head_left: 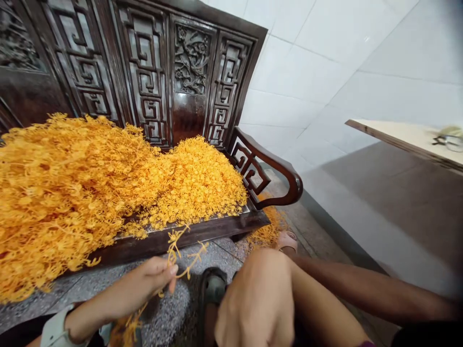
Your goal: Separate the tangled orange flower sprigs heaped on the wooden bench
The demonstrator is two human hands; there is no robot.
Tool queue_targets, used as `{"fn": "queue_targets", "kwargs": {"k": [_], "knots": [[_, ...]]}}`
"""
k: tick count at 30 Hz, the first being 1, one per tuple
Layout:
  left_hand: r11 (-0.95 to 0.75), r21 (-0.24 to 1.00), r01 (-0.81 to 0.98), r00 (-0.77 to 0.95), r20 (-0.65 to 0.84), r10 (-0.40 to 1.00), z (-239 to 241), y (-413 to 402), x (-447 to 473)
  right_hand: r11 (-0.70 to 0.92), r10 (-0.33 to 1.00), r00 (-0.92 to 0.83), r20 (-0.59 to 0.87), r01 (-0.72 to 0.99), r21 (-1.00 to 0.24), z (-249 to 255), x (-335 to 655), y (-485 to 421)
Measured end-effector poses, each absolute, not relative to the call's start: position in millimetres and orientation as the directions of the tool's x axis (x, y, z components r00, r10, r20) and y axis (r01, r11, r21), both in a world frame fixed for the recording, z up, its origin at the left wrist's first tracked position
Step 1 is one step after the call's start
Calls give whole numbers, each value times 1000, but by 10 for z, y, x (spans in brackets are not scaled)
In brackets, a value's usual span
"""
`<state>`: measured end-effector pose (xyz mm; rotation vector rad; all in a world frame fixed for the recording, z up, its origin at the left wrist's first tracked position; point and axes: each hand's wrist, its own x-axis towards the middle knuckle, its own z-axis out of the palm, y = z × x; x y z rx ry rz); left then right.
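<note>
One thin, forked yellow-orange plant sprig (172, 250) is in the left hand (157, 277), pinched between thumb and fingers, grip closed. Location: above the speckled grey floor (162, 323), in front of the dark, glossy wooden bench (231, 225). Orientation: no single straight axis, it splits at the pinch into a V. One branch points away from the wearer, nearly straight up the view with a slight right lean, tip overlapping the bench's front rail in view. The other slants up and right, tip free. Similar blurred yellow strands (132, 325) show below the hand; can't tell if they join the sprig. Right hand (256, 299) is large and close to the camera, back up, fingers bent under; palm hidden, can't tell if it's holding anything. It's well apart from the sprig. Pale wristband (56, 327) on left wrist. Bench seat carries a big feathery orange-yellow heap (72, 183) on the left, running into a smaller, lighter yellow heap (202, 180) by the curved wooden armrest (292, 185). Loose orange scraps (269, 229) lie on the floor below that armrest, next to a pink slipper (288, 241). Dark sandal (214, 286) sits between the hands in view.
</note>
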<state>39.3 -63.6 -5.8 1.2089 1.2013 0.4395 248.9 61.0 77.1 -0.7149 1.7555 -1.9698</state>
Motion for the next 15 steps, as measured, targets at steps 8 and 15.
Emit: {"fn": "queue_targets", "kwargs": {"k": [8, 15], "knots": [[563, 800, 205, 445, -589, 675, -145, -697, 561, -438, 755, -652, -70, -422, -794, 514, 2551, 1128], [422, 839, 343, 401, -537, 742, -208, -717, 544, -229, 691, -717, -86, -106, -968, 419, 2473, 805]]}}
